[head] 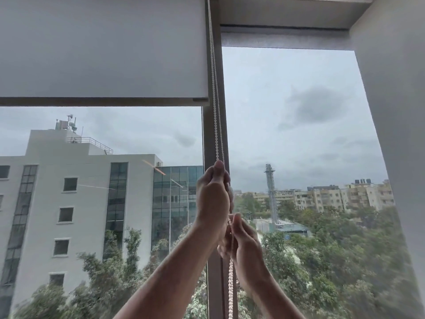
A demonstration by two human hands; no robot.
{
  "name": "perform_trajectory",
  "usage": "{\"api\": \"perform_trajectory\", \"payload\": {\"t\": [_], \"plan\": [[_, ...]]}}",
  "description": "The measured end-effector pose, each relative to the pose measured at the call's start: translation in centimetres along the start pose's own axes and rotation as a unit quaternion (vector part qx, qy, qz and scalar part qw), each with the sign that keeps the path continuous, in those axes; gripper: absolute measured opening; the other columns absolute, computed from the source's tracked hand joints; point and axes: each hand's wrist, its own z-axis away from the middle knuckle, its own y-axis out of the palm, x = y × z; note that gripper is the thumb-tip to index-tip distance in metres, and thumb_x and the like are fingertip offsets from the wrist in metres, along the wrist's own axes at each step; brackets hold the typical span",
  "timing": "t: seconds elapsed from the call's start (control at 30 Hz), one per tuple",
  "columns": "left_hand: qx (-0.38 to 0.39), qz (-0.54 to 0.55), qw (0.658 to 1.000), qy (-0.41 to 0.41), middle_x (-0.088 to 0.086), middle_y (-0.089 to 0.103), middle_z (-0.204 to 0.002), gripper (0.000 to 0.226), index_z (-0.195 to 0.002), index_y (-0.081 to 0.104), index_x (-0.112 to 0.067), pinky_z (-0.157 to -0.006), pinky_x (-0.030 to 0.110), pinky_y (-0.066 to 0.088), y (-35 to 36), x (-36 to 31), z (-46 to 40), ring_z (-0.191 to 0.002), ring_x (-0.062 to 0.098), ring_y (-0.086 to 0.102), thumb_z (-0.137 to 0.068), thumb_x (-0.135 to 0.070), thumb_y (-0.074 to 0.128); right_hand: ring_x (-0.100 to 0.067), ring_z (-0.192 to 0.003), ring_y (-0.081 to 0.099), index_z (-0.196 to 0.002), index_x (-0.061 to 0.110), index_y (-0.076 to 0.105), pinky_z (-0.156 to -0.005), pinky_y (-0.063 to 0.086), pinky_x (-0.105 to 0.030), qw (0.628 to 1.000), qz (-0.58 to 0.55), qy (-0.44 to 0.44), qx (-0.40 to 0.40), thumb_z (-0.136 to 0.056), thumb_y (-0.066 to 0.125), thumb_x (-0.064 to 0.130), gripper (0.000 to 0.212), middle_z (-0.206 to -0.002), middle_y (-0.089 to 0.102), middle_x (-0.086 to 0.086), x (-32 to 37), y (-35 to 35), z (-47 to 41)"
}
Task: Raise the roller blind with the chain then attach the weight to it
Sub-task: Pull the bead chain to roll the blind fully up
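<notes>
Window (299, 134) behind; blind (103, 47) partly up; left hand (212, 194) above right hand (245, 245), both fists gripping chain (216, 125).

I see a window post (215, 134) standing straight up between two panes. The bead chain (216, 116) hangs right in front of it. The blind (103, 47) hangs beside the post, over the top of the left pane.
</notes>
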Motion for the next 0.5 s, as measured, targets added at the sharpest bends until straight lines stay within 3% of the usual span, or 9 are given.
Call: {"api": "perform_trajectory", "payload": {"t": [0.03,0.07,0.1,0.13,0.2,0.27,0.33,0.43,0.5], "plan": [[-0.003,0.003,1.0,0.0,-0.008,0.035,-0.041,0.048,-0.058,0.046,-0.021,-0.035,0.018,0.021,-0.1,0.3,0.4,-0.032,0.007,0.025,-0.104,-0.032,0.041,-0.015,-0.067,0.041,-0.081,0.011,0.072,-0.064,0.053,-0.042,1.0,0.003,0.012,0.001,-0.093,0.04,0.052,0.053,-0.078,0.068,-0.029,0.6,-0.3,-0.8],[-0.006,0.002,1.0,0.001,-0.007,0.035,-0.041,0.049,-0.056,0.047,-0.023,-0.037,0.02,0.023,-0.1,0.6,0.9,-0.033,0.009,0.026,-0.104,-0.032,0.041,-0.038,-0.115,0.053,-0.093,0.014,0.075,-0.084,0.054,-0.052,1.0,0.012,0.022,-0.005,-0.092,0.036,0.056,0.057,-0.1,0.068,-0.032,1.3,-0.5,-1.6],[-0.007,-0.005,1.0,0.003,-0.007,0.036,-0.042,0.05,-0.055,0.049,-0.023,-0.039,0.022,0.024,-0.2,1.1,1.5,-0.035,0.009,0.027,-0.104,-0.032,0.042,-0.039,-0.104,0.067,-0.101,0.016,0.074,-0.096,0.048,-0.056,0.999,0.023,0.028,-0.013,-0.09,0.033,0.058,0.06,-0.112,0.065,-0.032,2.2,-0.5,-2.4],[-0.008,-0.012,1.0,0.006,-0.008,0.037,-0.043,0.051,-0.054,0.052,-0.024,-0.041,0.024,0.025,-0.3,1.6,2.0,-0.038,0.009,0.029,-0.103,-0.031,0.042,-0.038,-0.105,0.067,-0.105,0.014,0.073,-0.098,0.046,-0.057,0.999,0.039,0.026,-0.025,-0.089,0.033,0.059,0.062,-0.112,0.067,-0.031,3.2,-0.4,-3.3],[-0.004,-0.021,1.0,0.011,-0.01,0.041,-0.045,0.052,-0.055,0.061,-0.027,-0.038,0.022,0.024,-0.8,2.5,3.0,-0.039,0.006,0.028,-0.104,-0.026,0.042,-0.031,-0.086,0.067,-0.102,0.009,0.071,-0.085,0.053,-0.05,0.998,0.055,0.002,-0.037,-0.091,0.036,0.058,0.06,-0.09,0.07,-0.02,5.1,-0.2,-5.2],[-0.005,-0.029,1.0,0.011,-0.005,0.039,-0.048,0.051,-0.057,0.059,-0.024,-0.036,0.02,0.022,-1.4,3.1,3.5,-0.039,0.006,0.026,-0.104,-0.021,0.041,-0.017,-0.067,0.062,-0.096,0.011,0.07,-0.066,0.052,-0.034,0.998,0.052,-0.014,-0.026,-0.096,0.04,0.052,0.05,-0.071,0.064,-0.005,7.0,0.6,-6.8],[-0.012,-0.036,0.999,0.006,0.001,0.035,-0.052,0.047,-0.058,0.05,-0.021,-0.036,0.021,0.021,-1.7,3.4,3.7,-0.04,0.007,0.024,-0.104,-0.02,0.041,-0.011,-0.057,0.061,-0.095,0.014,0.069,-0.057,0.051,-0.028,0.998,0.065,-0.009,-0.015,-0.1,0.04,0.047,0.045,-0.065,0.063,0.0,8.7,1.7,-8.3],[-0.013,-0.04,0.999,0.0,-0.002,0.035,-0.049,0.044,-0.06,0.047,-0.017,-0.034,0.02,0.021,-1.6,3.5,4.0,-0.038,0.007,0.025,-0.104,-0.024,0.043,-0.012,-0.055,0.059,-0.103,0.011,0.066,-0.052,0.05,-0.028,0.999,0.043,0.005,-0.004,-0.102,0.04,0.044,0.042,-0.065,0.063,0.0,11.3,3.8,-10.4],[-0.011,-0.028,1.0,-0.001,-0.004,0.034,-0.047,0.045,-0.058,0.047,-0.019,-0.033,0.018,0.021,-1.5,3.5,4.1,-0.037,0.006,0.025,-0.103,-0.025,0.044,-0.01,-0.049,0.048,-0.104,0.009,0.064,-0.046,0.039,-0.026,1.0,0.022,0.009,-0.004,-0.103,0.04,0.039,0.038,-0.062,0.055,0.001,12.8,5.3,-11.5]]}}
